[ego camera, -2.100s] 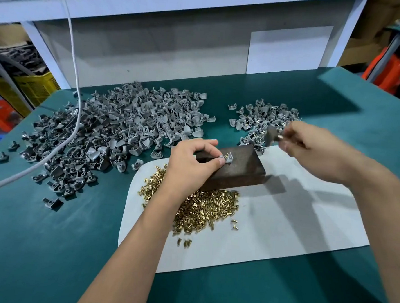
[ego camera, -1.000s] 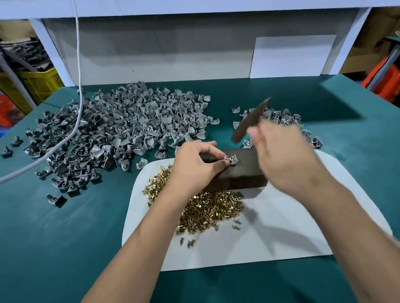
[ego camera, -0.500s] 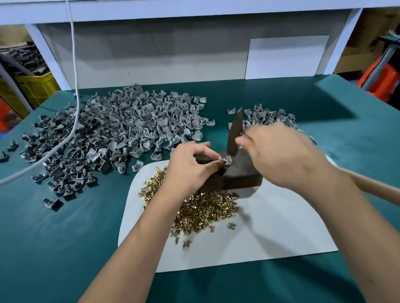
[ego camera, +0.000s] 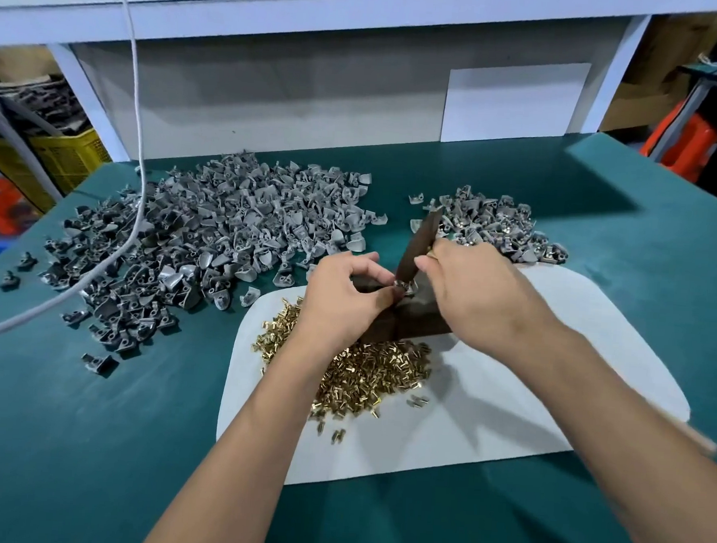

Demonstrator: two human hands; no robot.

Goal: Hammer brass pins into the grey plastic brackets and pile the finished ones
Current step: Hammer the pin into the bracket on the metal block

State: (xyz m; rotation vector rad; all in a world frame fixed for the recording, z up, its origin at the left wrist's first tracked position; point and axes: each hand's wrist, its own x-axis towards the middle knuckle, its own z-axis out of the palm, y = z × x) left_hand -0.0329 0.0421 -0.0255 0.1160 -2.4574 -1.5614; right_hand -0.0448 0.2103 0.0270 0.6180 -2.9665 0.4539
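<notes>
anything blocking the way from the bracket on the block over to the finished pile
Nothing visible lies on the table between them, but the hammer and right hand sit over the bracket toward the finished pile.

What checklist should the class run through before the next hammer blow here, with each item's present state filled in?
1. Bracket sits on the dark block: ok.
2. Left hand pinches the bracket steady: ok.
3. Right hand has its grip round the hammer: ok.
4. Hammer head meets the pin squarely: cannot tell, too small.
5. Left fingertips clear of the hammer head: not ok, right beside it.
6. Brass pins within reach: ok.
</notes>
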